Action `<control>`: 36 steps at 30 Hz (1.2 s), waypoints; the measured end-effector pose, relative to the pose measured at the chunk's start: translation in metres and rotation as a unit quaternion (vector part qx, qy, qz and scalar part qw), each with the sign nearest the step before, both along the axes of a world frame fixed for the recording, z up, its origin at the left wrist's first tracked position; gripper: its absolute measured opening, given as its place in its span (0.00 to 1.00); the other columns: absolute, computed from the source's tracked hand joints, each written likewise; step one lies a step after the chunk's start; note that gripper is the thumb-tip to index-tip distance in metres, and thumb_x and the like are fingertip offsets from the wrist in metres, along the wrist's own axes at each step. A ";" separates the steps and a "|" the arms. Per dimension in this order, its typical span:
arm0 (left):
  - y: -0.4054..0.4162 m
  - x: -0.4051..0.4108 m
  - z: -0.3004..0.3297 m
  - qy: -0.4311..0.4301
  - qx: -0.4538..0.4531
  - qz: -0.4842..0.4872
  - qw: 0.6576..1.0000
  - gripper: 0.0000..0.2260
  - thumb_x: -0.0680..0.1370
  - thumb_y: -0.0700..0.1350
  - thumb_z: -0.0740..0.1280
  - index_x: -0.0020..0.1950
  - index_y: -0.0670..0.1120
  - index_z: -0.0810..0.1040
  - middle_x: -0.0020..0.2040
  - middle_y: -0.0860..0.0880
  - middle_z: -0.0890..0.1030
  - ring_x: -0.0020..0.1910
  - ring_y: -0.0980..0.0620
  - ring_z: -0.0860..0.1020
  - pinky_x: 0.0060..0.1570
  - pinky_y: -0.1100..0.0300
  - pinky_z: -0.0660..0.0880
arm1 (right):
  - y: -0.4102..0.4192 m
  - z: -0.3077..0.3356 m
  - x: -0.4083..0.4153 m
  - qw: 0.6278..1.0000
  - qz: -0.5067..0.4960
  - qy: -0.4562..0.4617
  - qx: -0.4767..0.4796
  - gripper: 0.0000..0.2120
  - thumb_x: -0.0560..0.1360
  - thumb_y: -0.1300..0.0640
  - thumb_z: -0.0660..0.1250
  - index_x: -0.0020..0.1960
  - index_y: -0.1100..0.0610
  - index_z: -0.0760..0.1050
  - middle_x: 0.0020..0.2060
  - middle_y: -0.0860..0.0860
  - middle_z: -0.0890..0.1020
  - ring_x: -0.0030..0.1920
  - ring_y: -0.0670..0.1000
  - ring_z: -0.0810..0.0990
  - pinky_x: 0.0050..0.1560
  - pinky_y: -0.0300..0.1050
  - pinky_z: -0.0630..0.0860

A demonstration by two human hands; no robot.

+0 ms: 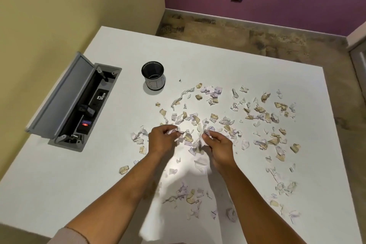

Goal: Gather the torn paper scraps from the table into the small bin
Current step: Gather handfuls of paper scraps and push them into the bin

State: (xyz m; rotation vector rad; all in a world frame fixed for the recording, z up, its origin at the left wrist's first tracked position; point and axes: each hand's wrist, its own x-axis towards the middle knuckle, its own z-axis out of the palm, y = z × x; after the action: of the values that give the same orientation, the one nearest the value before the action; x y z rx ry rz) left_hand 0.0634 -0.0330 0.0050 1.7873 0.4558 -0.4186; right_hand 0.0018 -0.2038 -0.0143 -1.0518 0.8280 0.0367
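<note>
Pinching torn white and tan paper scraps (217, 123) mid-worktop, both hands' fingers (174, 131) seemingly clamp loosely; bits could drop short of the small black mesh bin (152, 76).

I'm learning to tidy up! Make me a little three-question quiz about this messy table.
1. True or false: the small bin stands left of most paper scraps.
2. What does the left hand hold?
A. a pen
B. paper scraps
C. nothing
3. Fill in: the lid of the socket box in the table is ____.

Key
1. True
2. B; the right hand pinches scraps too.
3. Open
</note>
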 end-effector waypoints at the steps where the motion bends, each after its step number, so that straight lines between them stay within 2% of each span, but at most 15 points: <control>1: 0.003 0.011 0.003 -0.012 0.009 0.000 1.000 0.09 0.71 0.34 0.75 0.50 0.41 0.84 0.44 0.48 0.83 0.32 0.63 0.80 0.29 0.71 0.74 | 0.005 0.005 0.012 1.000 0.000 -0.009 0.014 0.08 0.71 0.67 0.73 0.49 0.58 0.82 0.46 0.52 0.86 0.43 0.48 0.85 0.39 0.40 0.80; 3: 0.010 0.035 0.008 -0.038 0.037 -0.010 0.999 0.10 0.71 0.37 0.76 0.51 0.43 0.85 0.47 0.48 0.84 0.43 0.56 0.81 0.43 0.65 0.77 | 0.014 0.014 0.034 0.999 -0.002 -0.019 0.038 0.08 0.71 0.67 0.73 0.49 0.60 0.82 0.45 0.54 0.86 0.42 0.50 0.84 0.37 0.41 0.80; 5: 0.015 0.060 0.012 -0.059 0.044 -0.003 0.997 0.10 0.70 0.37 0.77 0.51 0.44 0.85 0.48 0.47 0.85 0.47 0.53 0.81 0.52 0.60 0.77 | 0.021 0.021 0.054 0.998 -0.007 -0.029 0.056 0.08 0.72 0.68 0.72 0.50 0.61 0.81 0.46 0.56 0.85 0.42 0.51 0.83 0.37 0.41 0.80; 8: 0.021 0.102 0.018 -0.096 0.056 0.012 0.994 0.10 0.70 0.38 0.77 0.51 0.44 0.85 0.46 0.47 0.85 0.45 0.53 0.82 0.48 0.62 0.79 | 0.028 0.029 0.081 0.998 -0.003 -0.042 0.054 0.10 0.72 0.68 0.72 0.52 0.62 0.81 0.46 0.55 0.85 0.42 0.48 0.84 0.38 0.38 0.80; 11: 0.024 0.147 0.026 -0.134 0.074 0.023 0.988 0.12 0.70 0.39 0.77 0.53 0.44 0.85 0.46 0.47 0.83 0.40 0.55 0.79 0.31 0.73 0.75 | 0.033 0.032 0.099 0.997 -0.005 -0.045 0.063 0.11 0.72 0.68 0.72 0.53 0.63 0.80 0.48 0.57 0.84 0.44 0.51 0.83 0.43 0.43 0.80; 12: 0.025 0.162 0.029 -0.145 0.084 0.022 0.986 0.12 0.70 0.39 0.77 0.53 0.44 0.85 0.47 0.47 0.83 0.40 0.55 0.79 0.30 0.74 0.74 | 0.035 0.032 0.103 0.997 -0.004 -0.047 0.064 0.11 0.72 0.68 0.72 0.53 0.63 0.80 0.49 0.58 0.84 0.45 0.52 0.83 0.45 0.44 0.79; 15: 0.029 0.202 0.033 -0.165 0.152 -0.013 0.974 0.09 0.71 0.41 0.75 0.51 0.46 0.85 0.48 0.47 0.84 0.53 0.49 0.78 0.49 0.65 0.74 | 0.038 0.030 0.114 0.997 -0.001 -0.049 0.054 0.09 0.72 0.67 0.72 0.51 0.60 0.81 0.46 0.54 0.85 0.43 0.47 0.84 0.40 0.38 0.79; 18: 0.032 0.229 0.032 -0.173 0.200 -0.068 0.962 0.06 0.71 0.40 0.74 0.46 0.45 0.86 0.42 0.49 0.82 0.58 0.43 0.77 0.49 0.61 0.72 | 0.038 0.028 0.124 0.997 -0.011 -0.053 0.059 0.08 0.72 0.68 0.72 0.49 0.59 0.81 0.42 0.52 0.86 0.40 0.46 0.84 0.36 0.35 0.78; 21: 0.032 0.243 0.025 -0.155 0.231 -0.116 0.953 0.12 0.70 0.40 0.75 0.54 0.44 0.85 0.51 0.44 0.83 0.60 0.43 0.76 0.55 0.58 0.74 | 0.039 0.027 0.133 0.997 -0.005 -0.051 0.051 0.08 0.72 0.69 0.72 0.48 0.59 0.82 0.42 0.52 0.86 0.40 0.46 0.84 0.37 0.35 0.79; 23: 0.033 0.246 0.021 -0.155 0.253 -0.138 0.945 0.12 0.71 0.41 0.74 0.55 0.45 0.83 0.51 0.43 0.83 0.57 0.44 0.76 0.56 0.57 0.72 | 0.040 0.028 0.140 0.998 0.000 -0.049 0.044 0.08 0.72 0.68 0.72 0.49 0.59 0.82 0.44 0.53 0.85 0.42 0.48 0.84 0.37 0.36 0.79; 25: 0.034 0.246 0.018 -0.171 0.250 -0.152 0.941 0.06 0.72 0.39 0.71 0.46 0.48 0.80 0.43 0.48 0.79 0.48 0.47 0.71 0.49 0.58 0.69 | 0.041 0.029 0.146 0.998 0.004 -0.052 0.035 0.09 0.72 0.68 0.72 0.51 0.60 0.81 0.45 0.54 0.85 0.41 0.48 0.83 0.37 0.36 0.79; 27: 0.036 0.246 0.015 -0.184 0.233 -0.161 0.941 0.08 0.75 0.38 0.68 0.49 0.50 0.81 0.42 0.51 0.75 0.46 0.50 0.70 0.50 0.58 0.70 | 0.042 0.031 0.153 0.998 0.014 -0.054 0.025 0.09 0.72 0.67 0.72 0.52 0.60 0.81 0.43 0.51 0.85 0.39 0.45 0.83 0.37 0.35 0.79; 30: 0.040 0.245 0.012 -0.202 0.230 -0.178 0.935 0.10 0.78 0.36 0.63 0.44 0.49 0.80 0.40 0.48 0.80 0.44 0.47 0.76 0.48 0.59 0.70 | 0.043 0.034 0.162 0.998 0.024 -0.059 0.015 0.08 0.72 0.66 0.72 0.49 0.56 0.82 0.42 0.49 0.86 0.40 0.41 0.84 0.38 0.34 0.78; 33: 0.043 0.244 0.011 -0.209 0.244 -0.165 0.932 0.18 0.78 0.32 0.59 0.61 0.47 0.82 0.56 0.46 0.83 0.59 0.47 0.78 0.58 0.60 0.73 | 0.044 0.036 0.172 0.998 0.026 -0.059 0.009 0.08 0.72 0.66 0.72 0.49 0.56 0.82 0.43 0.49 0.85 0.42 0.43 0.84 0.41 0.34 0.78; 36: 0.044 0.239 0.009 -0.227 0.227 -0.160 0.933 0.20 0.77 0.32 0.59 0.62 0.47 0.81 0.60 0.47 0.82 0.64 0.47 0.76 0.64 0.58 0.71 | 0.045 0.038 0.181 0.998 0.017 -0.059 0.009 0.09 0.72 0.67 0.72 0.51 0.57 0.82 0.43 0.50 0.85 0.43 0.44 0.84 0.40 0.34 0.78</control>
State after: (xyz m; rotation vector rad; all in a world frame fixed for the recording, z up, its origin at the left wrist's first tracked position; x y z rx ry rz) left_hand 0.3024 0.0114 0.0140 2.3413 -0.0824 -0.1097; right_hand 0.1824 -0.1586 0.0234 -1.0417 0.7013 0.0104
